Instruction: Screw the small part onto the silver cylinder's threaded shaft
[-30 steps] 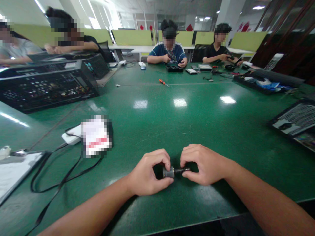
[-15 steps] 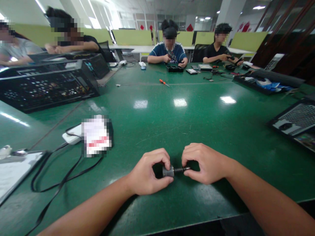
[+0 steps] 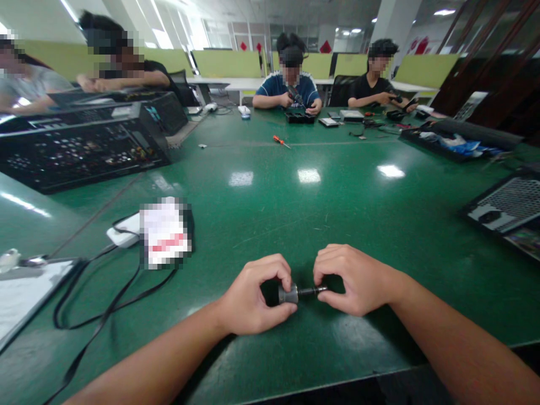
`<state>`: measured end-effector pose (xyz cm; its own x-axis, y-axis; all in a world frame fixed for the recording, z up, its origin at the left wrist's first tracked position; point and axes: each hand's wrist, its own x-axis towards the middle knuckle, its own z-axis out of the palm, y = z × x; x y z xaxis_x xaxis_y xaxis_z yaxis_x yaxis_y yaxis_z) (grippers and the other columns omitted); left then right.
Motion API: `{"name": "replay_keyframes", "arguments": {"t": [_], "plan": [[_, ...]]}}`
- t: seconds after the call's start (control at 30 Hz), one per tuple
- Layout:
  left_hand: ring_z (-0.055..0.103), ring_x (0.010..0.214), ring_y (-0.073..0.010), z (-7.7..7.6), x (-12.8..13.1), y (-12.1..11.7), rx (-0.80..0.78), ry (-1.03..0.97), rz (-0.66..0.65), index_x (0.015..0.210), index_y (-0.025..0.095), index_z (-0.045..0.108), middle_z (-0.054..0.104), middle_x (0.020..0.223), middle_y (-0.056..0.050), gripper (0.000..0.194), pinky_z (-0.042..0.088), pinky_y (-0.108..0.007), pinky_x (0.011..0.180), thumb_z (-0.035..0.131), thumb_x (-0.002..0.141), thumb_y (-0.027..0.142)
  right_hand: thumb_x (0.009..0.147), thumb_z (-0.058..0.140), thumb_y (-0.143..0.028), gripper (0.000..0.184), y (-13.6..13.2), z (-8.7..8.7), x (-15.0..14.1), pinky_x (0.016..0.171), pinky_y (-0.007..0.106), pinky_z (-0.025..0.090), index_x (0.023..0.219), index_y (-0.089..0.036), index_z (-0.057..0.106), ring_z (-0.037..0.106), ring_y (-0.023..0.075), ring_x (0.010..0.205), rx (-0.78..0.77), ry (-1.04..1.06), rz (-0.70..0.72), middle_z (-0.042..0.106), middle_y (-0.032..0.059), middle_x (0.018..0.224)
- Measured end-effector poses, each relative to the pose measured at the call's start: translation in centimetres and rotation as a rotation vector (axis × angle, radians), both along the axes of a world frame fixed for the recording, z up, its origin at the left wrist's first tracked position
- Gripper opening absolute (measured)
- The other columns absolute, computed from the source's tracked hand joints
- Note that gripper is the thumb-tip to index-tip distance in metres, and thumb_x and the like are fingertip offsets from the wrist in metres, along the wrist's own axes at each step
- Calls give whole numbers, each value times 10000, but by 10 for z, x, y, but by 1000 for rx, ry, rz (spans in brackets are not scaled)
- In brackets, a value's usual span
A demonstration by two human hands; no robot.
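A small grey metal cylinder [image 3: 288, 294] with a dark threaded rod [image 3: 311, 291] sticking out to the right sits just above the green table [image 3: 304, 214], near its front edge. My left hand [image 3: 253, 295] is curled round the cylinder, thumb and fingers pinching it. My right hand [image 3: 352, 278] is closed in a pinch on the rod's right end. Both forearms reach in from the bottom of the view.
A black cable [image 3: 101, 306] and a white adapter [image 3: 122, 236] lie left of my hands, beside a clipboard [image 3: 25, 292]. A black computer case [image 3: 80, 146] stands at the left, another case [image 3: 506, 208] at the right. An orange screwdriver [image 3: 280, 141] lies mid-table. Several people work at the far side.
Both hands have shifted very slightly upward and the rod end has turned a little in my right fingers; otherwise the scene holds still.
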<state>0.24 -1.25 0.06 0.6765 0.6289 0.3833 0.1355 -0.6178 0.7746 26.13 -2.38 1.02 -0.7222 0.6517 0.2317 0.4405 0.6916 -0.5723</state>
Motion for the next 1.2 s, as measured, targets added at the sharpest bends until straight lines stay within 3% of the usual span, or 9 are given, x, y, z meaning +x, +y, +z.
{"name": "replay_keyframes", "arguments": {"t": [1.2], "plan": [[632,754,-172,3,-1,0,11,-7,33,798,178,621,677,827,-59,159,500,-302,722,772,753,154,792,684,-188,48,0,9,9,818,364,456,817,-193,644,666,198,800,-3,-31,-18,736,29,825]]}}
